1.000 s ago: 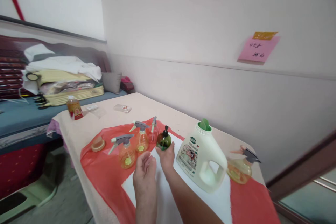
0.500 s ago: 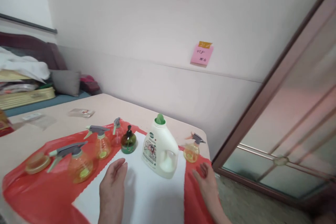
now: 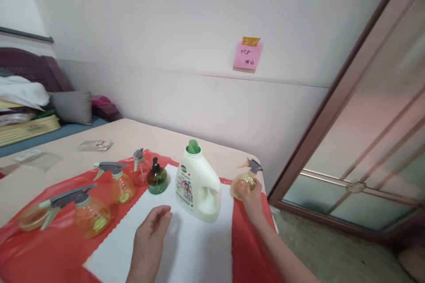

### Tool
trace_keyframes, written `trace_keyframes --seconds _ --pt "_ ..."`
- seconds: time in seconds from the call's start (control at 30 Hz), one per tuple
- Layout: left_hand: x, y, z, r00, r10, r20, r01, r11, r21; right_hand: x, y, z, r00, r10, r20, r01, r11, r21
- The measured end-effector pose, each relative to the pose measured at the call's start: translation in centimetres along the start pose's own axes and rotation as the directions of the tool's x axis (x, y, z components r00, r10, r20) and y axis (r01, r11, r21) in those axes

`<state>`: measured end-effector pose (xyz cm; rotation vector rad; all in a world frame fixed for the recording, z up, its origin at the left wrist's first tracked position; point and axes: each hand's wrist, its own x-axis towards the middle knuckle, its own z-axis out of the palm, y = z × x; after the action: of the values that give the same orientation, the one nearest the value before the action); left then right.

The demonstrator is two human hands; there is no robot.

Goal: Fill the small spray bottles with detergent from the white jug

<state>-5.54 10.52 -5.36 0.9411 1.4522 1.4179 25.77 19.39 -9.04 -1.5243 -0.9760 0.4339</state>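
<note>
My right hand [image 3: 251,198] is wrapped round the yellow body of a spray bottle [image 3: 245,181] at the right of the red sheet. That bottle tilts a little, its grey trigger head at the top. Over the white paper [image 3: 199,247], my left hand [image 3: 151,234] hovers with fingers bent and a gap to the thumb, holding nothing. Between the hands stands a large white detergent jug [image 3: 199,185] with a green spout and no cap on it. A small green pump bottle [image 3: 157,177] is left of the jug.
Several more spray bottles, such as a yellow one [image 3: 91,216] and a pink one [image 3: 141,169], stand on the red sheet [image 3: 56,256] at left. Clear plastic packets [image 3: 95,146] lie behind. A pink note [image 3: 248,56] is taped to the wall; a glass-panelled door [image 3: 358,141] is at right.
My right hand has reached forward and closed on the right-hand spray bottle, which now tilts. My left hand has shifted slightly right, still empty. The view has turned a little.
</note>
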Motion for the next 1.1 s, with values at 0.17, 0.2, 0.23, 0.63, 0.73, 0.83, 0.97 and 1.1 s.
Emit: trace_keyframes --seconds 0.17,0.2,0.23,0.63,0.73,0.83,0.97,1.1 --pt "-1.2 0.7 1.0 0.977 0.009 0.214 -0.003 1.000 -0.027 -6.7 -4.3 -3.8 0.963 0.043 0.266 -0.069 0.994 0.089" --pt "-1.7 1.1 1.3 0.969 0.013 0.245 -0.004 0.999 -0.038 -8.4 -5.1 -4.0 0.944 0.038 0.327 -0.082 0.989 0.123" --pt "-2.3 1.6 1.6 0.960 0.022 0.279 -0.008 0.999 -0.051 -10.2 -5.8 -4.1 0.923 0.035 0.382 -0.100 0.984 0.150" --pt "-6.3 2.1 2.8 0.857 -0.033 0.514 0.158 0.967 -0.202 -18.2 -7.0 -1.7 0.572 -0.098 0.814 -0.349 0.869 0.350" --pt "-6.1 2.2 2.7 0.895 -0.010 0.445 0.155 0.944 -0.290 -18.4 -6.1 -1.1 0.561 -0.060 0.826 -0.620 0.631 0.466" --pt "-6.0 2.4 2.5 0.913 0.011 0.407 0.158 0.912 -0.378 -19.0 -5.2 -0.8 0.298 0.050 0.953 -0.901 0.345 0.263" --pt "-5.8 2.3 2.4 0.906 -0.001 0.422 0.212 0.866 -0.453 -19.7 -4.0 -0.8 0.148 0.023 0.989 -0.973 0.184 0.141" --pt "-5.7 2.1 2.3 0.900 0.031 0.434 0.231 0.812 -0.536 -19.6 -3.6 -1.0 0.181 0.106 0.978 -0.966 0.208 0.156"
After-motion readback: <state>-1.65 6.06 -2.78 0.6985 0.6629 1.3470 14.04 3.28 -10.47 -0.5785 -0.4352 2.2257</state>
